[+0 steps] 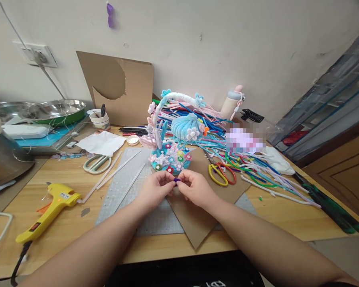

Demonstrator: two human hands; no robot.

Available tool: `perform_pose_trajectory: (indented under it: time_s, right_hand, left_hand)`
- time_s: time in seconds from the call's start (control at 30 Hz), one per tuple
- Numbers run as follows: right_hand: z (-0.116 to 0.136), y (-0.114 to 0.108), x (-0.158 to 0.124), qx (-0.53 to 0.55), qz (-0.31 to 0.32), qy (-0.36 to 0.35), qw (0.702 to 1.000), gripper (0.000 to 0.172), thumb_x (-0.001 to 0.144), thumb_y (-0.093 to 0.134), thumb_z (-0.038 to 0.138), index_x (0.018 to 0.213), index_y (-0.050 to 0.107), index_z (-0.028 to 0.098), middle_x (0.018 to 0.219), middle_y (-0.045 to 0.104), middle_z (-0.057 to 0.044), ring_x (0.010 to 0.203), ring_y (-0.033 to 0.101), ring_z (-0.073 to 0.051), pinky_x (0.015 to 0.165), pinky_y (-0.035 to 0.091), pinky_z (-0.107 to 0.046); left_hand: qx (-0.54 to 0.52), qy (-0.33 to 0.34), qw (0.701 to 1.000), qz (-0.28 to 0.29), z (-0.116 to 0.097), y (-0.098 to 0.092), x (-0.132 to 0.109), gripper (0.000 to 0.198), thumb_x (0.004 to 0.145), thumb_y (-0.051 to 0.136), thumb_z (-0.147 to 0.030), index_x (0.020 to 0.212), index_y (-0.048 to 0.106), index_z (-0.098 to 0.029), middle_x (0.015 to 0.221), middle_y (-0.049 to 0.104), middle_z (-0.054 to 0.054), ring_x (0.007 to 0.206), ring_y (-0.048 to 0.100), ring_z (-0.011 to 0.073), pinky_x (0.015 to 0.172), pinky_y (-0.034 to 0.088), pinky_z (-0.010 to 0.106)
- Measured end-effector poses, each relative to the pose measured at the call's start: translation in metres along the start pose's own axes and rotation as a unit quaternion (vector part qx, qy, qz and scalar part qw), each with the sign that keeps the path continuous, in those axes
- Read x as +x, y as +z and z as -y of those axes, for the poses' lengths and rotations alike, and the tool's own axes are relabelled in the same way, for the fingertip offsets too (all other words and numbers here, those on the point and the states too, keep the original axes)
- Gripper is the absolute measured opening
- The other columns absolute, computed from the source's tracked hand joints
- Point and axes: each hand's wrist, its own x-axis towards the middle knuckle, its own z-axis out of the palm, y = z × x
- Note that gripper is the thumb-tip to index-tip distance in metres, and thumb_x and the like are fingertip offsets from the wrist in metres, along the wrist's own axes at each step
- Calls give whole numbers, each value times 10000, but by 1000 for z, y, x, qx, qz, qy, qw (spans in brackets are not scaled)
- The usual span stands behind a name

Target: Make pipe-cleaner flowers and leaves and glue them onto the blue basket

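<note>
Between my hands is a small dark purple piece (pixel 176 180), mostly covered by my fingertips. My left hand (pixel 159 187) pinches it from the left, and my right hand (pixel 194 187) pinches it from the right, the two nearly touching. Just behind them stands a light blue basket (pixel 153 164) with a white arched handle (pixel 179 96), covered in small fuzzy flowers. A light blue ribbed fuzzy piece (pixel 182 127) with a white flower shows behind the basket, under the arch. Brown cardboard (pixel 194 223) lies beneath my hands on a grey cutting mat (pixel 155 223).
A yellow glue gun (pixel 52 211) and green-handled scissors (pixel 97 164) lie left. Yellow-and-red-handled scissors (pixel 223 174) rest right of my hands. Many coloured fuzzy stems (pixel 257 169) spread at the back right. A paper cup (pixel 100 119) and metal bowls (pixel 58 111) stand back left.
</note>
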Motion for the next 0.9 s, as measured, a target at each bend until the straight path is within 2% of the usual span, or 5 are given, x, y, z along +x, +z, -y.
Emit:
perform_pose_trajectory:
  time_s: [0.2,0.43,0.6,0.77,0.9]
  right_hand:
    - [2,2,-3,59,16,2,998,123,825,511,312,783,493,198,590,544,46,403,473,-73,347,347,-161]
    - [-2,0,-2,11,15,5,1000,109,822,502,263,746,498,185,561,531,45,423,469,-74,399,359,-173]
    - [-1,2,-7,-98,-10,-60,993,119,809,501,222,697,514,181,589,524,38,492,435,-78,456,326,-189]
    - [3,4,-9,-165,-35,-71,983,146,788,512,201,644,499,180,580,524,35,511,428,-85,472,306,-199]
    - [2,2,-5,-130,-17,-47,990,125,769,520,212,653,482,185,565,488,45,498,418,-84,456,310,-192]
  left_hand:
    - [-129,-74,989,14,2,-3,-1,259,630,749,-259,722,540,-138,618,650,0,568,611,96,616,509,233]
    - [-9,-43,999,-2,0,-2,0,203,657,705,-273,701,574,-124,551,635,1,512,602,101,537,485,210]
    - [52,-35,998,-12,2,0,-2,124,676,653,-223,656,569,-133,512,627,0,470,569,93,501,445,200]
    - [70,-25,997,-22,2,5,-5,109,676,612,-187,605,535,-153,490,605,-12,459,548,92,484,416,197]
    - [57,-15,998,-24,3,5,-3,90,668,621,-207,663,546,-158,518,593,-28,469,542,97,484,421,206]
